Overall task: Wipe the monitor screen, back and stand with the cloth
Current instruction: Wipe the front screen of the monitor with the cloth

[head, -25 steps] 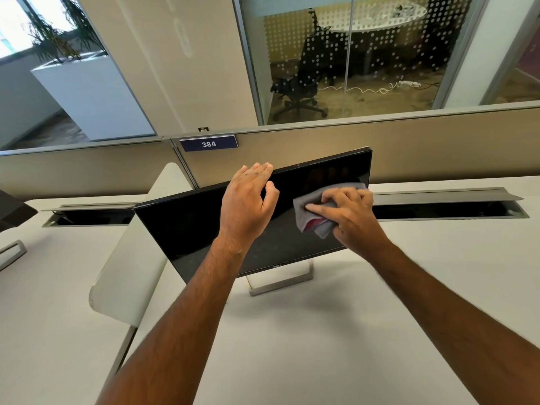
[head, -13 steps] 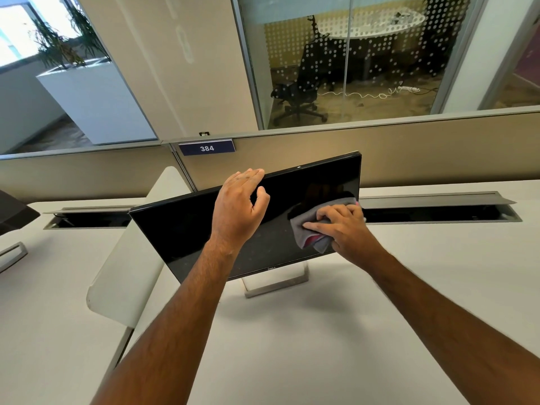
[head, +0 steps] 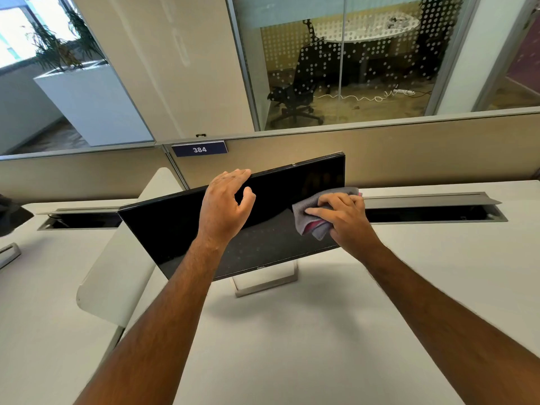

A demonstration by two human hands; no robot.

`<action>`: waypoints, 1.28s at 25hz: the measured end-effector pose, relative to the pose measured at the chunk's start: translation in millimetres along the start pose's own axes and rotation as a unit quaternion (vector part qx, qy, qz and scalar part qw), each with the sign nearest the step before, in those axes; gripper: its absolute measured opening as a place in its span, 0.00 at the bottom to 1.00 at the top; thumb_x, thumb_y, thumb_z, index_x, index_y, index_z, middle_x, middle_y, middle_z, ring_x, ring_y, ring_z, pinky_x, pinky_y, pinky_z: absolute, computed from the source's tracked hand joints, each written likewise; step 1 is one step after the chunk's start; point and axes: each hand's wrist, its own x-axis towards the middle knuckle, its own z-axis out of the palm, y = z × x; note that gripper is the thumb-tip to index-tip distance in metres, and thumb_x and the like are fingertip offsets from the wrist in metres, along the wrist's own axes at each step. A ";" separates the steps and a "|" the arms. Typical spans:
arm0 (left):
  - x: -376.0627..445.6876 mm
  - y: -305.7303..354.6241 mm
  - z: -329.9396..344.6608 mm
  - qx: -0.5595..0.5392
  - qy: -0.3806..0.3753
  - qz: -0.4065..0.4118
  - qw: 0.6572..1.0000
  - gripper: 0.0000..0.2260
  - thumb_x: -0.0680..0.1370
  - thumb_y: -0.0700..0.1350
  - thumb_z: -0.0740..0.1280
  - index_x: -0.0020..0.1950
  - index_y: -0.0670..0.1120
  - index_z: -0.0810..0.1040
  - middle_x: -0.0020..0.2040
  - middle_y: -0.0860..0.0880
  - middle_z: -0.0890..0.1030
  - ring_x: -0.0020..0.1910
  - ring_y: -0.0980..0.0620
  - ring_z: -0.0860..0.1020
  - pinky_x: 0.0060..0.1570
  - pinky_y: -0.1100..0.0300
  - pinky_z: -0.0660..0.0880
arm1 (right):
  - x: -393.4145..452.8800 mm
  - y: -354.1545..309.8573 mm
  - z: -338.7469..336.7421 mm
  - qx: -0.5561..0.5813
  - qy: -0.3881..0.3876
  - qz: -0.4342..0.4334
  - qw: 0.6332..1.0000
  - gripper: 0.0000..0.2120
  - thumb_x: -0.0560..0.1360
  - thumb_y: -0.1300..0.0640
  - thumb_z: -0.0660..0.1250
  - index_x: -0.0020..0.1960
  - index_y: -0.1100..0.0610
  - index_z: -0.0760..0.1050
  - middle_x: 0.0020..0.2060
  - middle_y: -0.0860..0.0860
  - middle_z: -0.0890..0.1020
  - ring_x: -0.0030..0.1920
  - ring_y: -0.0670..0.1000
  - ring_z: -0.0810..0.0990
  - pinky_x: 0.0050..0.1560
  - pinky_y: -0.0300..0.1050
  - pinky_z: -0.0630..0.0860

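Note:
A black monitor (head: 175,229) stands tilted back on a silver stand (head: 264,283) on the white desk (head: 292,340). My left hand (head: 225,206) grips its top edge near the middle, fingers over the back and thumb at the front. My right hand (head: 346,219) holds a grey cloth (head: 306,219) with a pink inner fold and presses it against the right part of the screen; the cloth reaches just past the screen's right edge. Dust specks show on the lower screen. The monitor's back is hidden.
A white curved divider panel (head: 117,273) stands at the monitor's left. An open cable tray (head: 432,213) runs along the desk's back, below a beige partition with a "384" sign (head: 199,149). Part of another monitor (head: 11,217) shows at the far left.
My right hand has slid the cloth rightward to the screen's right edge. The monitor has turned slightly under my left hand, which stays on the top edge.

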 end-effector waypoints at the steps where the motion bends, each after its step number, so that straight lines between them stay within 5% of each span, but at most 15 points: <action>1: 0.1 -0.1 0.0 0.000 -0.001 0.000 1.000 0.22 0.83 0.52 0.58 0.73 0.46 0.77 0.70 0.48 0.80 0.72 0.53 0.74 0.77 0.53 0.65 | -7.4 5.0 3.0 0.003 -0.010 0.002 1.000 0.20 0.73 0.54 0.75 0.64 0.48 0.80 0.61 0.53 0.80 0.62 0.57 0.76 0.62 0.53 0.65; 6: 0.3 1.9 0.1 -0.017 0.009 -0.005 1.000 0.21 0.83 0.50 0.57 0.72 0.46 0.78 0.69 0.49 0.80 0.72 0.53 0.75 0.77 0.51 0.67 | -19.5 31.6 -8.8 -0.011 -0.003 0.022 1.000 0.20 0.71 0.57 0.78 0.62 0.49 0.82 0.58 0.54 0.81 0.59 0.59 0.77 0.60 0.55 0.67; 13: -1.3 0.6 1.3 -0.025 0.019 -0.009 0.999 0.21 0.83 0.49 0.56 0.72 0.46 0.79 0.69 0.49 0.81 0.71 0.53 0.75 0.77 0.50 0.67 | 27.1 23.0 -38.7 0.041 0.059 0.067 0.995 0.25 0.76 0.59 0.54 0.69 0.51 0.78 0.61 0.52 0.77 0.62 0.56 0.72 0.58 0.52 0.68; 16: -0.3 1.5 3.2 -0.028 0.020 -0.013 0.999 0.22 0.83 0.50 0.56 0.72 0.46 0.79 0.69 0.49 0.81 0.72 0.53 0.75 0.76 0.49 0.68 | 5.9 33.0 -24.4 0.039 0.024 0.041 0.998 0.19 0.78 0.59 0.65 0.67 0.52 0.79 0.60 0.53 0.79 0.61 0.57 0.73 0.60 0.52 0.69; 20: -0.1 1.7 5.5 -0.027 0.027 -0.014 0.999 0.21 0.83 0.49 0.56 0.71 0.46 0.79 0.68 0.49 0.81 0.71 0.53 0.75 0.76 0.49 0.68 | -31.0 43.9 -4.6 0.024 -0.025 0.023 0.999 0.25 0.70 0.59 0.79 0.66 0.53 0.80 0.58 0.55 0.81 0.57 0.59 0.78 0.57 0.54 0.75; 27: -2.9 1.3 7.5 -0.031 0.031 -0.016 0.999 0.23 0.82 0.51 0.54 0.72 0.46 0.79 0.69 0.48 0.81 0.71 0.51 0.75 0.76 0.47 0.69 | 13.5 33.1 -34.2 0.021 0.016 0.032 0.999 0.25 0.75 0.64 0.71 0.72 0.56 0.75 0.62 0.56 0.77 0.61 0.57 0.74 0.58 0.53 0.77; 32: -0.8 0.6 6.7 -0.031 0.032 -0.005 0.999 0.23 0.82 0.50 0.54 0.72 0.45 0.79 0.68 0.48 0.81 0.71 0.51 0.75 0.76 0.47 0.68 | -9.6 37.5 -15.1 0.010 -0.022 0.001 1.000 0.26 0.73 0.60 0.76 0.70 0.55 0.77 0.62 0.56 0.78 0.60 0.58 0.77 0.59 0.54 0.75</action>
